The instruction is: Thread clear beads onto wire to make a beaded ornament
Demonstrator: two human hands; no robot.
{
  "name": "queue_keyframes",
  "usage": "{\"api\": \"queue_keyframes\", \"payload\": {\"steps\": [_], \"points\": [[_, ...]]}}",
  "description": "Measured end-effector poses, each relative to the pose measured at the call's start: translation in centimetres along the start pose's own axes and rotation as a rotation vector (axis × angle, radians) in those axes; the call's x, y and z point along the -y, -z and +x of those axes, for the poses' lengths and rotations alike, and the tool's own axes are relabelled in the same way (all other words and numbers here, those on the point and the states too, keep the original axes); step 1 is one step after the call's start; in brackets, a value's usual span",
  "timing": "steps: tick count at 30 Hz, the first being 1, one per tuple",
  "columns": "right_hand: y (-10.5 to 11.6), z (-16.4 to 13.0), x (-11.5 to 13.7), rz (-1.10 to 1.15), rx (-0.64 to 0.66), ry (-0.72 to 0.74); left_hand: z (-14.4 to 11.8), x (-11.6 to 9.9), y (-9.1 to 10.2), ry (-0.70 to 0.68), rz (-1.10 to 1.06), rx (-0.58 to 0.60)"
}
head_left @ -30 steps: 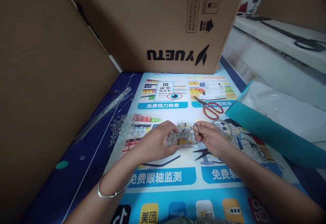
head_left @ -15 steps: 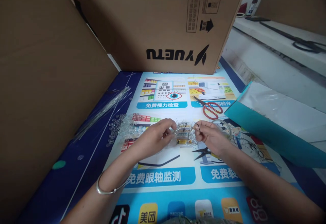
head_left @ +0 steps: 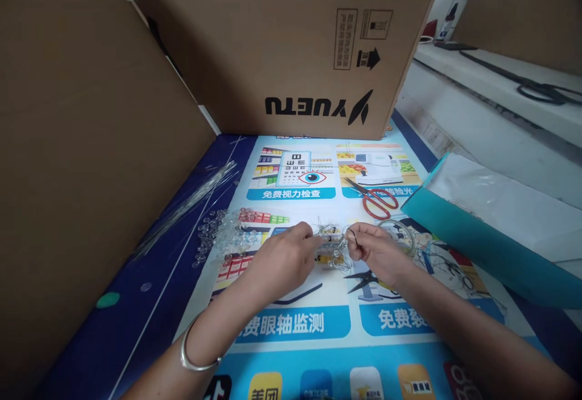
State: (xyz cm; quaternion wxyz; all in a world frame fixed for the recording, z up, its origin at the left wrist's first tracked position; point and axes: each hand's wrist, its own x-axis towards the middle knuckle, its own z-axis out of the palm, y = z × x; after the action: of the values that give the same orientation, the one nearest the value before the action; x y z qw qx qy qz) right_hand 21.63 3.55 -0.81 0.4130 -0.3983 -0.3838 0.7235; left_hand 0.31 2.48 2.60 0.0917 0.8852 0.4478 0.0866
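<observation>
Pinching bead cluster [head_left: 331, 247] (clear), left hand [head_left: 282, 260], right hand [head_left: 377, 251]

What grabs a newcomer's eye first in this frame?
Probably the big cardboard box printed YUETU upside down, standing at the far end of the bright blue poster mat. Next, mid-mat, the left hand and right hand pinch a small clear beaded piece between them. Red-handled scissors lie just beyond the right hand, and a heap of clear beads sits left of the hands.
</observation>
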Motion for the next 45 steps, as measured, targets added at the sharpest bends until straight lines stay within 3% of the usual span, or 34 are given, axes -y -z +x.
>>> {"api": "queue_keyframes", "payload": {"steps": [5,12,15,24,29,37,45], "points": [[0.0,0.1,-0.2,-0.021,0.008,0.012,0.0,-0.9,-0.5,0.037,0.215,-0.001],[0.0,0.0,-0.5,-0.026,0.016,0.017,0.1,-1.1,-1.1,0.051,0.228,0.0],[0.0,-0.1,-0.2,-0.051,0.023,0.02,0.0,-1.0,-1.1,0.053,0.145,0.0],[0.3,-0.4,0.5,-0.161,0.06,0.078,0.3,-0.5,-0.5,0.052,-0.443,-0.026],[0.4,-0.3,0.5,-0.17,0.048,0.089,0.7,-0.3,-0.9,0.023,-0.62,-0.066],[0.9,-0.3,0.6,-0.251,0.059,0.132,0.7,-0.5,-1.9,0.022,-0.659,-0.087],[1.1,-0.6,0.6,-0.34,0.08,0.131,0.4,-0.3,-0.8,-0.049,-0.447,0.061]]}}
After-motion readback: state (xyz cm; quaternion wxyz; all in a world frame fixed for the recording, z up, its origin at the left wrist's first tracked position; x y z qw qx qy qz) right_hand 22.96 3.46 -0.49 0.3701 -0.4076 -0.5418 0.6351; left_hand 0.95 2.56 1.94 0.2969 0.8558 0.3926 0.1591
